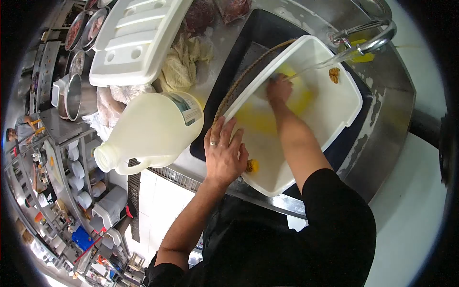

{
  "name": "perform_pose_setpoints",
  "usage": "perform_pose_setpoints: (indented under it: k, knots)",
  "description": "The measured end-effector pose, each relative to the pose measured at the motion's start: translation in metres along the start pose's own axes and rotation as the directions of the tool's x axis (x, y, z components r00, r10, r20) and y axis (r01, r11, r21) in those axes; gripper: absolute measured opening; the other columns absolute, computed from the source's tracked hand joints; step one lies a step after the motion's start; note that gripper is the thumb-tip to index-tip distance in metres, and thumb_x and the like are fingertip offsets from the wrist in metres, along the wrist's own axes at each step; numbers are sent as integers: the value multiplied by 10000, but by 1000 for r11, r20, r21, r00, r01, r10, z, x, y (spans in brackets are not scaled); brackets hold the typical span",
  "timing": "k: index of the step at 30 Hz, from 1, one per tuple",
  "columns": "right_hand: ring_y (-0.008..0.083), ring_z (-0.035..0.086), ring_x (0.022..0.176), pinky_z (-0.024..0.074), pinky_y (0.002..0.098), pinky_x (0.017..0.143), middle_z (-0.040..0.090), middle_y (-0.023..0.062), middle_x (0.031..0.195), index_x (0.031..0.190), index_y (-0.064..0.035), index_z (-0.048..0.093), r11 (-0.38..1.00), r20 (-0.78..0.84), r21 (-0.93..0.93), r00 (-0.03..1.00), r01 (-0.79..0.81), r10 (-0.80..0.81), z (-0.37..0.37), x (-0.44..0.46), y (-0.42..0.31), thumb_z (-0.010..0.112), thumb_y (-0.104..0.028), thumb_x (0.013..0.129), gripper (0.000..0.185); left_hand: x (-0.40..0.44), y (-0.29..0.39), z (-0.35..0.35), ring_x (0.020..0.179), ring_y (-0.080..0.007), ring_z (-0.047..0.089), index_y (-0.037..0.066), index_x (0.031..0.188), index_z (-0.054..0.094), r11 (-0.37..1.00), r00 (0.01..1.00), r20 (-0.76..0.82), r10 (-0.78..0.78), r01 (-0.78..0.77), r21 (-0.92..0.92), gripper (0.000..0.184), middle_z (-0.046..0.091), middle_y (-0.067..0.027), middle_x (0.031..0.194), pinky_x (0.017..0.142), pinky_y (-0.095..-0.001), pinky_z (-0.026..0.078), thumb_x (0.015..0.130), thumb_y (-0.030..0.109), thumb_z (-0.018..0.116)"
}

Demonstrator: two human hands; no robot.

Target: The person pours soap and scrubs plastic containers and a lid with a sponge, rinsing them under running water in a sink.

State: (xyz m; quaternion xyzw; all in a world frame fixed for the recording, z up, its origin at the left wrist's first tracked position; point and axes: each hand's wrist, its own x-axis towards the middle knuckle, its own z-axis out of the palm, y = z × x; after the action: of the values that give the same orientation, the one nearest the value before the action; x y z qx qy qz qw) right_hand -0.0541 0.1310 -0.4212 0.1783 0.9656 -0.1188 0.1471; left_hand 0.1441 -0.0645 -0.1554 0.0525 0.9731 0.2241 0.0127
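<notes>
"How's the grip?"

"I see the left hand [224, 150] resting open across the rim of the tub [334, 112]; the right hand [280, 87], inside the tub, looks curled, but I can't tell on what"

"And the tub?"

"It has the black bin [243, 57] beneath it, the running tap [377, 44] above"

"Advice?"

"I'd steady the rim and rub the tub's yellow patch [256, 117] in short, overlapping strokes"

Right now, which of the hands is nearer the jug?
Left. Left hand is at the white tub edge, beside the jug; right hand is inside the tub, farther off.
</notes>
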Motion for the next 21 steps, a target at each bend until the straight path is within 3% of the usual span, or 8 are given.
perform_pose_setpoints:
  k: [2,4,9,11,14,18,20,21]
  knots:
    - [391,554,1248,483,550,992,546,224,1370,1382,-54,553,973,-116,-132,972,189,-205,35,-30,-7,578,-397,1007,509,-2,-1,2,1474,-368,408,83,1231,700,1000,1000,-30,-7,6,-25,408,535,-120,1484,1144,-547,372,828,140,729]
    - [405,542,1274,447,563,1053,533,214,1432,1393,-54,554,901,124,-192,920,389,-371,23,-77,-5,561,-405,1017,514,1,4,-2,1446,-355,438,82,1229,700,999,998,-43,-46,45,-19,406,568,-102,1440,1118,-536,389,829,149,727]
    - [401,475,1384,371,564,1133,458,174,1580,1445,-107,556,156,390,-292,267,944,-881,4,-116,53,565,-294,1020,464,13,9,-3,1378,-320,505,89,1221,701,995,994,-52,-94,95,17,397,626,-51,1359,1070,-517,412,829,152,724]
    - [362,507,1341,427,538,1065,499,153,1488,1396,-128,598,282,443,-378,440,882,-781,19,-64,70,594,-264,969,449,12,7,0,1356,-311,523,105,1219,704,994,993,-48,-104,106,36,401,638,-33,1343,1062,-511,414,819,129,725]
    - [365,507,1341,425,522,1101,498,151,1476,1372,-184,604,744,190,-531,912,406,-363,-19,7,50,579,-261,992,389,4,-2,10,1331,-304,542,133,1225,703,997,989,-126,-81,80,-10,432,637,-23,1345,1068,-506,406,797,76,717]
    - [407,497,1362,480,520,1099,488,162,1466,1360,-213,570,905,-87,-318,942,283,-325,44,85,50,576,-265,1012,352,2,-7,15,1323,-325,541,154,1303,684,989,976,-207,-72,44,-138,540,595,-107,1406,1078,-516,402,780,20,691]
    - [426,497,1353,505,513,1089,442,195,1497,1454,-209,448,997,188,61,980,53,-63,-10,37,26,571,-242,1013,459,1,-7,12,1320,-346,537,150,1415,617,994,980,-181,-86,72,-84,637,528,-151,1500,1070,-520,412,796,10,667]
    - [427,496,1354,511,511,1079,411,208,1520,1483,-181,411,942,198,-292,974,168,-112,28,40,60,574,-242,1014,501,2,-5,11,1319,-350,537,149,1439,598,994,983,-160,-94,85,-67,657,514,-149,1520,1067,-519,414,801,7,659]
